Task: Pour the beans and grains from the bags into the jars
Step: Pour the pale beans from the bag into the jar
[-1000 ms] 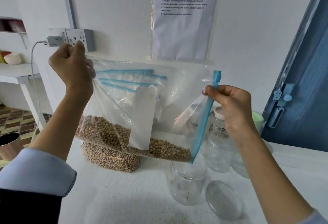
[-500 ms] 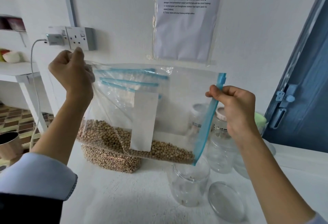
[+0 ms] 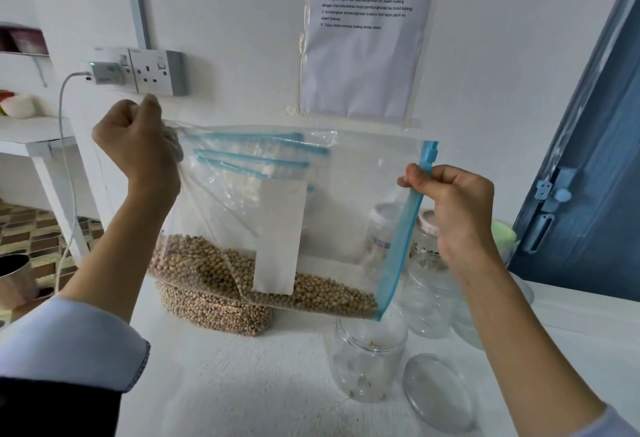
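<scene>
A clear zip bag [image 3: 346,201] of pale beans [image 3: 311,293] hangs sideways in the air above the white table [image 3: 242,384], its blue zip strip [image 3: 403,228] running down to a low corner just over the mouth of an open jar [image 3: 369,357]. The left hand [image 3: 138,145] grips the bag's upper far corner in a closed fist, while the right hand [image 3: 453,208] pinches the zip strip near its top. A loose lid [image 3: 440,391] lies beside the jar, more jars [image 3: 426,284] stand behind it, and another bag of beans [image 3: 214,308] rests on the table under the held one.

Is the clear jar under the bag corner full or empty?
Almost empty: the open clear plastic jar holds only a few beans at its bottom.
</scene>
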{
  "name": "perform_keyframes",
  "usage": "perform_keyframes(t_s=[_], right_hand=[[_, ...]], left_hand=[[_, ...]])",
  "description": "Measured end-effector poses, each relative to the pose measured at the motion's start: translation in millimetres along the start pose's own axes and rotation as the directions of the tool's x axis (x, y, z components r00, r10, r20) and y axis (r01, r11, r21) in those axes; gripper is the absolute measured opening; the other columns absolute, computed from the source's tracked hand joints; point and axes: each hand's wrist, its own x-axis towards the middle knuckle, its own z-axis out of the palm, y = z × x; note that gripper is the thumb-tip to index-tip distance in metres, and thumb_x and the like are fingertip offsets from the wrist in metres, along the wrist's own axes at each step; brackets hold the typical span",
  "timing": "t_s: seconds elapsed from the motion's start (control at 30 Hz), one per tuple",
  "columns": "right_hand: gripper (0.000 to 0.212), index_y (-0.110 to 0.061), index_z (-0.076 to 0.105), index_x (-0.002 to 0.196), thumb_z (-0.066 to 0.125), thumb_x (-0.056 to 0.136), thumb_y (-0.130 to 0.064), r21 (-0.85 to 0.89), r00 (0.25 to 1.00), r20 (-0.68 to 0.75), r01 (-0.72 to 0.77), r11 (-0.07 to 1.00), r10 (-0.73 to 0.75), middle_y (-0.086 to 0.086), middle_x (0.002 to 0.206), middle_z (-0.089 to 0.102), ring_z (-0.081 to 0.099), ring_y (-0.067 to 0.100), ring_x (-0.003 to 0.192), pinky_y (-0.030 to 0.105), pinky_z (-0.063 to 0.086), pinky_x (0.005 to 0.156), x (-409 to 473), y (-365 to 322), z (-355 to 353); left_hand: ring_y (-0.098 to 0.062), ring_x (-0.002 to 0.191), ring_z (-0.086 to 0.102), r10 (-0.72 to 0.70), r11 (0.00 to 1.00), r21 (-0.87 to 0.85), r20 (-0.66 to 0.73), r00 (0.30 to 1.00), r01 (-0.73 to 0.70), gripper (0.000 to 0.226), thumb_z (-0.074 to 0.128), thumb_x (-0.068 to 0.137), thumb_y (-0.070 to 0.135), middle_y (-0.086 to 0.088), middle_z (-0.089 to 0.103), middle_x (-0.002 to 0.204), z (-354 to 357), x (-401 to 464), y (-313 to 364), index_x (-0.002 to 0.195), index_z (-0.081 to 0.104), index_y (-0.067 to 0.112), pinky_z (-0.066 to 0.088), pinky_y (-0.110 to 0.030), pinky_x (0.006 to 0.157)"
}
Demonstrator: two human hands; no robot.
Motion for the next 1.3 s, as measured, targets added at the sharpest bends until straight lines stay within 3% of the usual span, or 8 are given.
perform_keyframes(t_s=[0.1,0.33,0.5,0.8,1.1,1.2,1.3], right_hand=[[0.015,-0.011,0.068,0.07,0.07,0.084,-0.012,-0.001,1.0,-0.016,0.019,1.0,-0.019,-0.01,0.062,0.07,0.062,-0.008,0.063,0.015,0.044,0.061,0.0,0.6,0.8],[0.011,-0.009,0.071,0.072,0.071,0.083,-0.011,-0.007,1.0,0.006,0.028,1.0,-0.028,-0.006,0.067,0.071,0.062,-0.008,0.062,0.006,0.042,0.058,0.4,1.4,3.3],[0.011,-0.009,0.071,0.073,0.071,0.083,-0.012,-0.001,1.0,-0.003,0.02,1.0,-0.02,-0.007,0.066,0.071,0.062,-0.009,0.062,0.002,0.041,0.053,2.4,2.1,0.6],[0.012,-0.007,0.07,0.073,0.07,0.084,-0.011,0.036,0.999,-0.034,-0.005,0.999,0.006,-0.009,0.062,0.07,0.061,-0.008,0.058,0.006,0.042,0.049,2.7,6.7,-2.1],[0.015,-0.012,0.069,0.069,0.071,0.084,-0.009,0.003,1.0,-0.003,0.02,1.0,-0.02,-0.011,0.06,0.07,0.062,-0.006,0.061,0.004,0.043,0.058,1.2,8.9,-1.0],[0.017,-0.013,0.069,0.068,0.071,0.084,-0.01,0.031,0.998,-0.063,0.019,0.999,-0.017,-0.011,0.061,0.069,0.06,-0.008,0.058,0.006,0.042,0.052,1.1,9.9,-1.4],[0.018,-0.017,0.069,0.066,0.071,0.084,-0.012,0.01,0.995,-0.09,0.042,0.999,-0.041,-0.01,0.065,0.07,0.061,-0.007,0.062,0.007,0.044,0.058,-0.5,8.8,1.7]], left_hand=[[-0.011,0.026,0.028,0.0,1.0,0.004,0.004,1.0,0.0,0.051,0.055,0.078,0.003,0.006,0.026,0.034,-1.0,-1.1,0.4,0.039,0.03,0.025,0.021,-0.018,0.035],[-0.012,0.026,0.028,0.001,1.0,0.017,-0.011,1.0,-0.001,0.046,0.053,0.078,0.003,0.005,0.023,0.035,-1.1,-1.5,0.0,0.046,0.026,0.021,0.018,-0.015,0.037],[-0.011,0.027,0.027,-0.001,1.0,0.011,-0.001,1.0,0.001,0.047,0.052,0.074,0.004,0.007,0.025,0.034,1.3,-1.7,4.0,0.04,0.028,0.025,0.018,-0.015,0.037],[-0.011,0.027,0.031,0.023,0.999,0.048,0.018,1.0,-0.024,0.047,0.053,0.076,0.004,0.008,0.025,0.035,5.7,-3.9,8.4,0.041,0.03,0.025,0.02,-0.015,0.036],[-0.013,0.027,0.029,0.061,0.995,0.077,0.015,0.998,-0.062,0.043,0.054,0.077,0.004,0.004,0.025,0.035,1.8,-5.2,10.4,0.049,0.025,0.017,0.019,-0.017,0.036],[-0.012,0.026,0.029,0.06,0.995,0.074,0.013,0.998,-0.061,0.042,0.053,0.077,0.002,0.003,0.024,0.035,-0.6,-5.6,11.1,0.05,0.024,0.015,0.019,-0.016,0.037],[-0.013,0.026,0.029,0.063,0.996,0.069,0.012,0.998,-0.063,0.042,0.054,0.078,0.003,0.002,0.025,0.035,-0.7,-6.3,12.2,0.052,0.023,0.013,0.019,-0.017,0.037]])
